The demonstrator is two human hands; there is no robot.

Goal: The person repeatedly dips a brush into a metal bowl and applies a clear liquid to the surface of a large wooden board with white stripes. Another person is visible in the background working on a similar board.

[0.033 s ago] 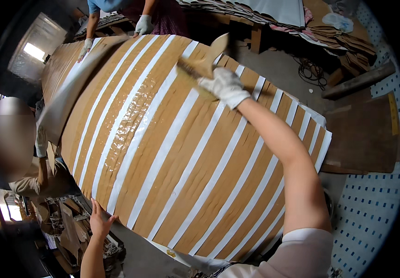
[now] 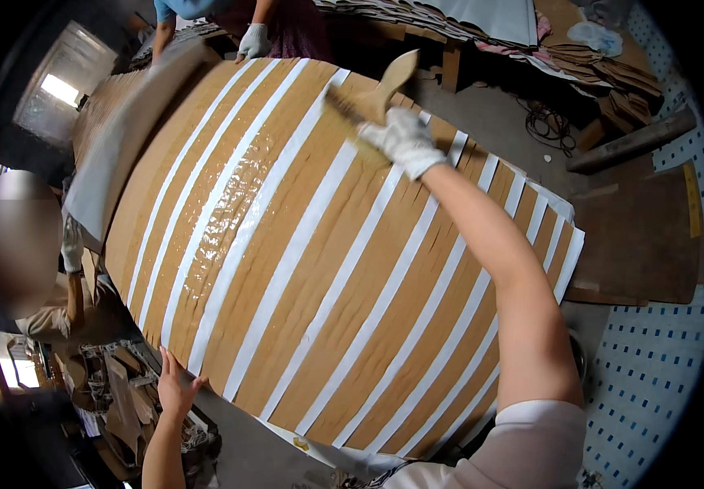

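My right hand, in a white glove, is closed around a wide wooden-handled brush. Its bristles are over the far part of a fanned stack of brown sheets with white edge strips showing between them. Whether the bristles touch the surface is hard to tell. Wet, glossy liquid shines on the stack's left half. My bare left hand rests with fingers apart at the stack's near left edge.
Two co-workers stand beyond and left of the stack; a gloved hand holds a curled pale sheet. More stacked sheets lie on a far bench. A coiled cable and a dark beam lie at right.
My right hand and the brush have shifted slightly right. The pale sheet at far left has lifted and now hides one co-worker's hand. My left hand stays put.
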